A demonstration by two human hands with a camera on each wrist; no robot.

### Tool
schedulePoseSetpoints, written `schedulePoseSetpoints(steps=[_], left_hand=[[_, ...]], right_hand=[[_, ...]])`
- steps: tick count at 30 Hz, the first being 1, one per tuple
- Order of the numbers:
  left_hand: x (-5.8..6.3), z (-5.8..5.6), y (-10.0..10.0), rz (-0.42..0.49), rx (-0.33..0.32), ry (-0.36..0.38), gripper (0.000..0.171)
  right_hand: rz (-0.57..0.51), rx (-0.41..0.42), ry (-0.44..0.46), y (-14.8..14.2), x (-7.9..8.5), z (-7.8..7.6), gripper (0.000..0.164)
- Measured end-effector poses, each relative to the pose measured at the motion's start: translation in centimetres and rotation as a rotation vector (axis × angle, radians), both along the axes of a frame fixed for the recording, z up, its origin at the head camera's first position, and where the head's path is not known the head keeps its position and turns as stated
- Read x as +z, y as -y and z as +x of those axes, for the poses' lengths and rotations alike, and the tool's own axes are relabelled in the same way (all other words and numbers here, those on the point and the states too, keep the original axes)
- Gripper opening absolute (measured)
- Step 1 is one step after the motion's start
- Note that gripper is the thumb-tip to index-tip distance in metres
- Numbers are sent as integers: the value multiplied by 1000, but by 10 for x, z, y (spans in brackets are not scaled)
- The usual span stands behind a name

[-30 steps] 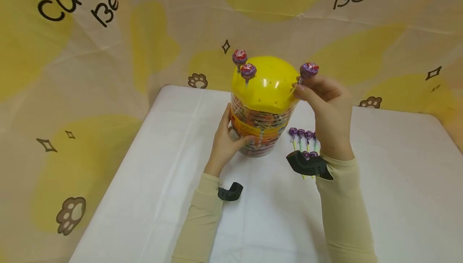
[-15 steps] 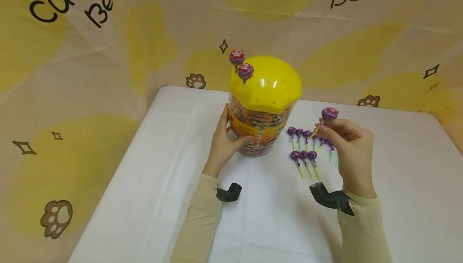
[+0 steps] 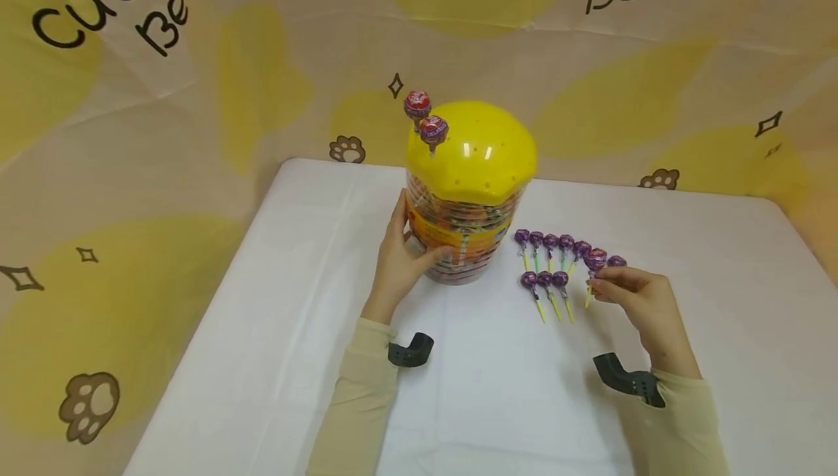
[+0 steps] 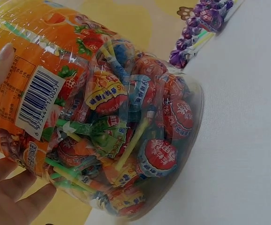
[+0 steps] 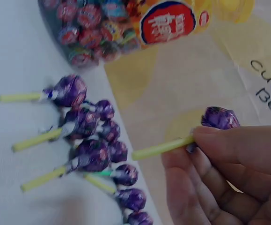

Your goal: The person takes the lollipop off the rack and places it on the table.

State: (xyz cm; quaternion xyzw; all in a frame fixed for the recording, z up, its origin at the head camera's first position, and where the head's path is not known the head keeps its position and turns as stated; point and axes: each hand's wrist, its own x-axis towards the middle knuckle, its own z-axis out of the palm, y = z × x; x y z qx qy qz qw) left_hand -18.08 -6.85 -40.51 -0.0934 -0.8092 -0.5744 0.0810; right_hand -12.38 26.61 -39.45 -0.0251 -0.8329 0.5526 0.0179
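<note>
My left hand (image 3: 401,265) grips the side of a clear plastic jar (image 4: 140,122) full of wrapped lollipops, thumb across its orange label. The jar stands on the table under a domed yellow lid (image 3: 487,159) dotted with small holes. Two lollipops (image 3: 433,130) stick up from the lid's left side. Over to the right, my right hand (image 3: 648,308) pinches a purple-wrapped lollipop (image 5: 219,117) by its yellow stick, just below the candy. It is beside two rows of purple lollipops; the front row (image 3: 545,279) has three, the back row (image 3: 551,242) several, partly hidden by the hand.
A white cloth-covered table (image 3: 484,403) carries everything. Behind it hangs a yellow and beige printed backdrop (image 3: 471,61) that meets the table's back and left edges. A black wrist mount (image 3: 411,351) sits on the left sleeve, another (image 3: 628,380) on the right.
My right hand has moved down and right from the lid's right edge, carrying the lollipop to the rows on the table. My left hand keeps its grip on the jar.
</note>
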Motion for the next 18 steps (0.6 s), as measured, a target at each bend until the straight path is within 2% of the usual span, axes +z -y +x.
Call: schedulePoseSetpoints(steps=[2, 6, 18], left_hand=[[0, 1, 1, -2, 4, -4, 105], [0, 1, 1, -2, -1, 4, 105], [1, -1, -1, 11, -3, 11, 105]], right_hand=[[47, 26, 21, -4, -6, 0, 27], [72, 65, 59, -10, -14, -1, 28], [17, 110, 217, -20, -32, -6, 31]])
